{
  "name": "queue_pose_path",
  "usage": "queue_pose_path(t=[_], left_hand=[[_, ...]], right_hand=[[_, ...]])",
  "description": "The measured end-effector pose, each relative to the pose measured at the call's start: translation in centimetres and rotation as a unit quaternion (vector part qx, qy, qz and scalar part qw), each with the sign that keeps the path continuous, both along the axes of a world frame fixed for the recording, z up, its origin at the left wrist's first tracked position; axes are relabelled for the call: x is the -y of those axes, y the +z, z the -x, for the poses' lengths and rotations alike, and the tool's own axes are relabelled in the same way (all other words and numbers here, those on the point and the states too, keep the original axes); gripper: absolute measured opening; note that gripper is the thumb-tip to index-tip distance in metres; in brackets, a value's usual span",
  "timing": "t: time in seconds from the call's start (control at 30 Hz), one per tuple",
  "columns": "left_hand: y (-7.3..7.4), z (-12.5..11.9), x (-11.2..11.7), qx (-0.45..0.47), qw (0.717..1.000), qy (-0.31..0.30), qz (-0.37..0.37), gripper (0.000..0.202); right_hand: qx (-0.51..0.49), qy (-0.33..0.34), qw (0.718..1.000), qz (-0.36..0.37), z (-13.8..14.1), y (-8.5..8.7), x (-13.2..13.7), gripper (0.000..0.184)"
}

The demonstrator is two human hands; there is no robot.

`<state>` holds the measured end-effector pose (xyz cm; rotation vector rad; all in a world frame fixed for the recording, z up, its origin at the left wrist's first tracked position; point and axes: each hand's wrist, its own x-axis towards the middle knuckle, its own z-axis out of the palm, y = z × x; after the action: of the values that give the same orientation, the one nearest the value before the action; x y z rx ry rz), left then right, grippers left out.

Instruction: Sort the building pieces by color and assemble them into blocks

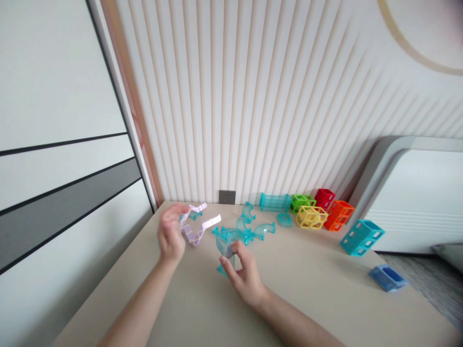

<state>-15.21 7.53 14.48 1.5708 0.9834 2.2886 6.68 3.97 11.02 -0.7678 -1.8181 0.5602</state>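
Observation:
My left hand (170,234) is raised over the beige table (311,284), its fingers curled round the end of a pale lilac zigzag track piece (198,226). My right hand (244,275) is lower and nearer to me, its fingers closed on a clear teal curved tube piece (227,246). Just behind that piece lie several more teal curved tube pieces (253,224) on the table.
Along the ribbed wall stand a teal straight tube (274,202) and green (302,202), red (324,198), orange (338,215) and yellow (311,217) frame blocks. A teal frame block (361,236) and a blue block (388,277) lie at the right. A grey socket (227,197) sits on the wall.

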Motion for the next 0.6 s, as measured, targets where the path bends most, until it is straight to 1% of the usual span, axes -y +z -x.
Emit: queue_pose_path(t=[0.03, 0.07, 0.1, 0.13, 0.17, 0.2, 0.23, 0.3, 0.37, 0.43, 0.53, 0.6], left_hand=[[0.3, 1.8, -0.6, 0.017, 0.992, 0.121, 0.017, 0.045], [0.4, 3.6, -1.1, 0.006, 0.972, 0.229, 0.059, 0.038], [0.3, 5.4, -1.6, -0.028, 0.946, 0.303, 0.116, 0.034], [-0.1, 7.0, -2.0, -0.068, 0.920, 0.344, 0.178, 0.030], [-0.7, 8.5, -2.4, -0.110, 0.895, 0.356, 0.244, 0.028], [-1.5, 9.7, -2.7, -0.144, 0.873, 0.352, 0.306, 0.028], [-2.3, 10.7, -2.9, -0.173, 0.847, 0.354, 0.358, 0.031], [-3.9, 12.0, -3.2, -0.259, 0.776, 0.350, 0.456, 0.039], [-5.2, 12.7, -3.5, -0.287, 0.745, 0.334, 0.500, 0.045], [-6.0, 13.0, -3.6, -0.296, 0.723, 0.327, 0.532, 0.054], [-6.6, 13.3, -3.8, -0.310, 0.697, 0.319, 0.562, 0.062], [-6.7, 13.5, -3.9, -0.322, 0.688, 0.307, 0.573, 0.062]], right_hand=[[-0.006, -0.002, 1.000, -0.005, -0.2, 0.1, -0.2, 0.016], [-0.007, -0.002, 1.000, -0.009, -0.4, 0.2, -0.4, 0.018], [-0.007, -0.003, 1.000, -0.011, -0.6, 0.3, -0.7, 0.021], [-0.009, -0.009, 1.000, -0.010, -0.9, 0.3, -1.0, 0.022], [-0.015, -0.018, 1.000, -0.003, -1.1, 0.3, -1.4, 0.022], [-0.025, -0.029, 0.999, 0.013, -1.4, 0.2, -1.8, 0.020], [-0.040, -0.042, 0.998, 0.035, -1.6, 0.1, -2.3, 0.021], [-0.078, -0.061, 0.991, 0.091, -2.0, -0.2, -3.1, 0.028], [-0.106, -0.065, 0.983, 0.133, -2.2, -0.5, -3.8, 0.034], [-0.117, -0.061, 0.981, 0.144, -2.4, -0.7, -4.2, 0.035], [-0.115, -0.059, 0.983, 0.130, -2.3, -0.7, -4.3, 0.031], [-0.104, -0.056, 0.986, 0.120, -2.3, -0.7, -4.1, 0.028]])
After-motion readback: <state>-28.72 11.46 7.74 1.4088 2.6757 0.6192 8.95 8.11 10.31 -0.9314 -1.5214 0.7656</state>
